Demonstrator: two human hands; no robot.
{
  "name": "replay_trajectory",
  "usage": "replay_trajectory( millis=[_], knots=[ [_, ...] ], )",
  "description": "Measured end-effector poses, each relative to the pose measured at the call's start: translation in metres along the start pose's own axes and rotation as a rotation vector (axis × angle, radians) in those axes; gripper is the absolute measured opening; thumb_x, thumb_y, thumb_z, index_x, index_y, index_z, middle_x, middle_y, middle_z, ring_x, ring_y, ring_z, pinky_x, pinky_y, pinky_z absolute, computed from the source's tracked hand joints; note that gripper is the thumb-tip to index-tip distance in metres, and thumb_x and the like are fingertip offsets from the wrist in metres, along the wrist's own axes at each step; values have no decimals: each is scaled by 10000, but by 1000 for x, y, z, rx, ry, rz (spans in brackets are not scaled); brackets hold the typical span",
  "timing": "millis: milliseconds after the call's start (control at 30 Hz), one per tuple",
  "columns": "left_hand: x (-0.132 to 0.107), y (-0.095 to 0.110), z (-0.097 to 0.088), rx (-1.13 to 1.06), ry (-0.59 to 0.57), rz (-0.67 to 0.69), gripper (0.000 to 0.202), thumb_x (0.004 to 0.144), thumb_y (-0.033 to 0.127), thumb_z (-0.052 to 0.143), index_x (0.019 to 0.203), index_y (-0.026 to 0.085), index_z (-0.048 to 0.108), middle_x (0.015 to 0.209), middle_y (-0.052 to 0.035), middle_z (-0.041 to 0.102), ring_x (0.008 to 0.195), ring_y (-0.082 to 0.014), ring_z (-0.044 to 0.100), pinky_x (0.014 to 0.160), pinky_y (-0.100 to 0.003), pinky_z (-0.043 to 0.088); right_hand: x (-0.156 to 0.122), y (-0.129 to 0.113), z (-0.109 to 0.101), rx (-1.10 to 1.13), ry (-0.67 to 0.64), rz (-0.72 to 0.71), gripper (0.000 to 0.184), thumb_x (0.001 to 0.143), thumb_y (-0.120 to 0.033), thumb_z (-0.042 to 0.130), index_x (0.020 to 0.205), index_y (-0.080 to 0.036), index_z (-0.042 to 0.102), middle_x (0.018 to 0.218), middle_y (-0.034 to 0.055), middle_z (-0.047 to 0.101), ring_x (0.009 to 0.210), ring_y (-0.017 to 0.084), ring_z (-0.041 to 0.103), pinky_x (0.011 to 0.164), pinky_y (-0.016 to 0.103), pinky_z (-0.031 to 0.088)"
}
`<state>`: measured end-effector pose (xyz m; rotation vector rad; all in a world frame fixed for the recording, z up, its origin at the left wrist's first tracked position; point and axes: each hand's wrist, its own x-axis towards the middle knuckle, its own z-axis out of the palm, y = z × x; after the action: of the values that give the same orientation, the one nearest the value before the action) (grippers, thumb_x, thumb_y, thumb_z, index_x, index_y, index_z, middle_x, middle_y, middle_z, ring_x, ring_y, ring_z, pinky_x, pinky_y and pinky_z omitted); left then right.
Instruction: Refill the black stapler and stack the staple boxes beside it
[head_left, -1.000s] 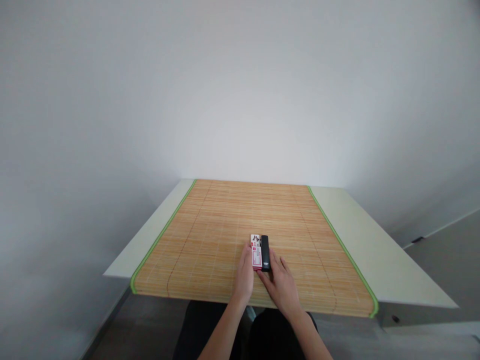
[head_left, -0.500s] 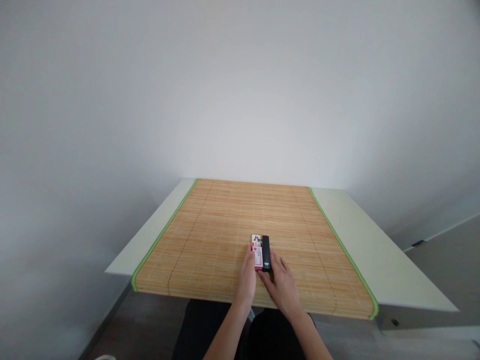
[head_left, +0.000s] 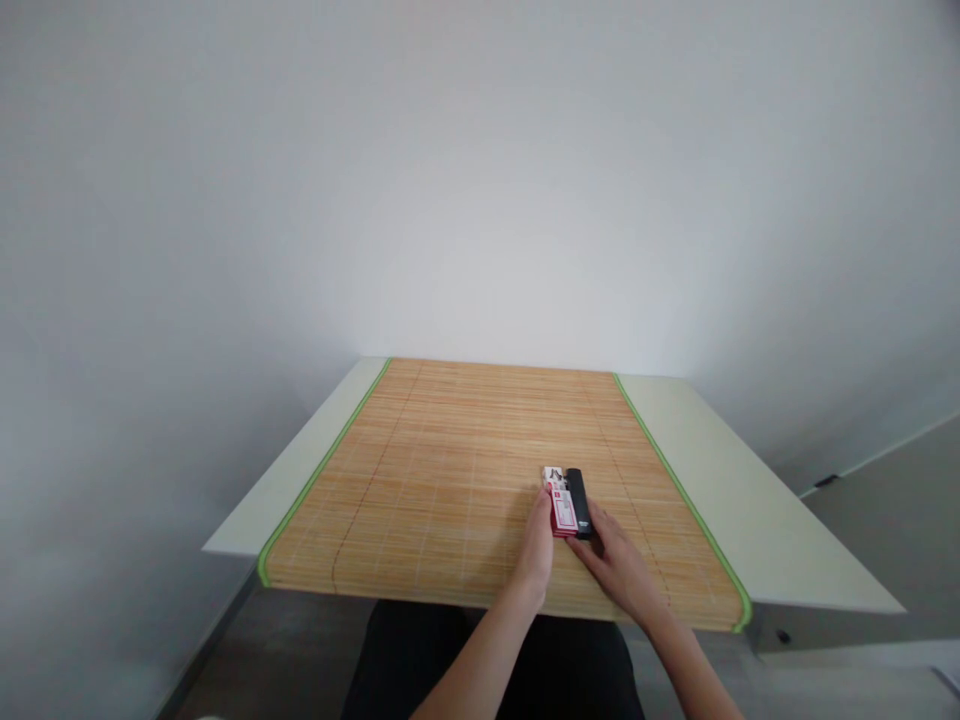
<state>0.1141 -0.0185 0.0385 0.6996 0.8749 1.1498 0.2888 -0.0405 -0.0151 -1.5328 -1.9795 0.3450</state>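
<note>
A black stapler (head_left: pixel 578 502) lies on the bamboo mat, right of the middle, its length pointing away from me. Close along its left side are small pink-and-white boxes (head_left: pixel 564 510), and a white box with a dark printed picture (head_left: pixel 553 474) sits at their far end. My left hand (head_left: pixel 535 540) presses on the left side of the boxes, fingers together and pointing forward. From the right, my right hand (head_left: pixel 616 565) grips the stapler's side, with its thumb at the near end of the group. Both hands squeeze the items together between them.
The bamboo mat (head_left: pixel 465 430) with green edging covers the middle of a white table (head_left: pixel 720 450). A pale wall (head_left: pixel 480 180) stands behind the table. My legs (head_left: pixel 577 660) are under the near edge, and a grey panel (head_left: pixel 900 510) is at the right.
Both hands have slid the stapler and the boxes together to the right across the mat. The group has turned slightly, its far end now leaning left.
</note>
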Motion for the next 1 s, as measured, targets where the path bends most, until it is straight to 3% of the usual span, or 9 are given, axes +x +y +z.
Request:
replay_trajectory(
  millis=[200, 367, 700, 867, 1000],
  knots=[
    [18, -27, 44, 34, -110, 56, 487, 929, 327, 521, 1386, 200, 633, 1481, -73, 602, 1416, -248, 514, 1233, -382, 326, -8, 45, -47, 5, -7, 63, 683, 941, -536, 575, 1543, -243, 441, 1536, 131, 535, 1403, 330, 517, 1176, 548, 407],
    [27, -39, 65, 4, -223, 86, 557, 865, 260, 520, 1414, 227, 607, 1397, -55, 668, 1313, -248, 600, 1168, -386, 405, -9, 46, -75, 9, 4, 109, 640, 906, -570, 602, 1445, -226, 570, 1429, 142, 628, 1290, 340, 610, 1109, 495, 484],
    [33, -42, 65, -79, -274, 14, 531, 845, 280, 548, 1363, 203, 640, 1373, -71, 683, 1316, -261, 599, 1156, -401, 419, -4, 27, -85, 30, 0, 132, 610, 902, -602, 589, 1375, -219, 626, 1361, 142, 670, 1253, 348, 626, 1080, 501, 506],
    [33, -35, 63, -139, -245, -71, 488, 841, 353, 587, 1285, 172, 677, 1292, -100, 723, 1249, -271, 643, 1127, -422, 446, -3, 28, -86, 20, 5, 142, 602, 888, -616, 613, 1340, -220, 657, 1329, 149, 688, 1216, 351, 652, 1071, 490, 517],
    [33, -30, 60, -146, -185, -154, 455, 796, 300, 620, 1222, 164, 701, 1286, -107, 726, 1257, -283, 638, 1120, -429, 455, -2, 25, -89, 24, 4, 142, 622, 880, -625, 617, 1345, -214, 654, 1332, 148, 689, 1227, 354, 644, 1070, 489, 518]
  ],
)
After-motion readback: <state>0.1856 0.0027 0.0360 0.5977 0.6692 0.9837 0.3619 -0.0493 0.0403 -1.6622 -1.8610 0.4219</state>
